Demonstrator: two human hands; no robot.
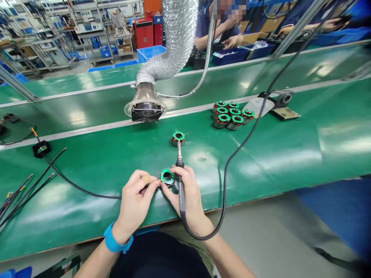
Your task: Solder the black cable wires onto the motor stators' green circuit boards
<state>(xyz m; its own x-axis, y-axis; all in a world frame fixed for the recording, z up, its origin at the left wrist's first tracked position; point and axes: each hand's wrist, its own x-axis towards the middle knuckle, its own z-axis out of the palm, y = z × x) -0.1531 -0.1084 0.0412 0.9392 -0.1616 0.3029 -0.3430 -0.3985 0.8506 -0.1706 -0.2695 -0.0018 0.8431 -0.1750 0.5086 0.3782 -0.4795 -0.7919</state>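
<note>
Green-wound motor stator [167, 178] at 12 o'clock from my wrists, held between left fingertips [153, 181] and right fingertips [171, 173]. Left hand [135, 202] pinches narrow on it, thin yellow wire [160, 180] at its edge. Right hand [189, 193] also wraps soldering iron [181, 185], tip toward second stator [178, 138]. Stator cluster [230, 115] at 1 o'clock; fume extractor hood [146, 112] at 12 o'clock.

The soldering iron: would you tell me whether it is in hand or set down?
In hand: the right hand grips the soldering iron's handle.
</note>
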